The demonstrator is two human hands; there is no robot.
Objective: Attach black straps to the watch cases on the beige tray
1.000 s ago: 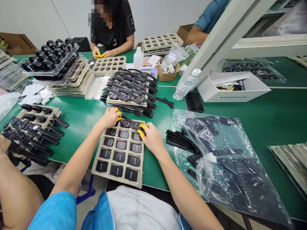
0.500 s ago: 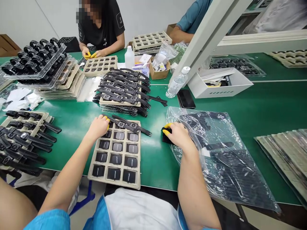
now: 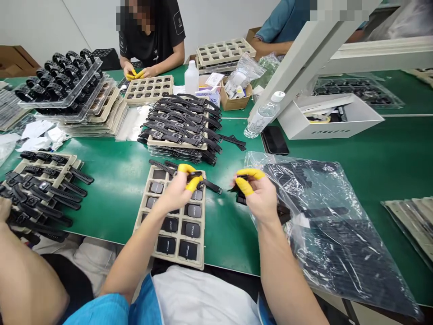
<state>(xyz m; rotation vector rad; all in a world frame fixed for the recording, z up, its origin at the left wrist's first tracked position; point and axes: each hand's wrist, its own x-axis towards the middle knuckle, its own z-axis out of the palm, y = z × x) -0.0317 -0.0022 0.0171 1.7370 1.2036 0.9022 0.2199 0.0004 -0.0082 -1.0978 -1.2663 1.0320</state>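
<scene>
My left hand (image 3: 177, 189), yellow covers on its thumb and finger, pinches a small black watch body (image 3: 195, 174) above the beige tray (image 3: 202, 248). Square watch bodies (image 3: 188, 249) lie in the tray's cells, partly hidden by my forearm. Watches with black straps (image 3: 213, 187) lie across the tray's far end, behind my left hand. To the right, my right hand (image 3: 259, 192), also with yellow finger covers, is closed on a black watch strap (image 3: 241, 197) at the left edge of a clear plastic bag (image 3: 338, 216) of straps.
Strapped watches are stacked on trays (image 3: 179, 124) beyond my hands and at the left (image 3: 43, 185). A water bottle (image 3: 264, 115), a phone (image 3: 275, 140) and a white box (image 3: 334, 122) stand or lie behind the bag. A co-worker in black (image 3: 152, 40) sits opposite.
My left hand has lifted from the tray's far left corner and moved right, now with a watch body in its fingers. My right hand has turned, bringing the strap up.
</scene>
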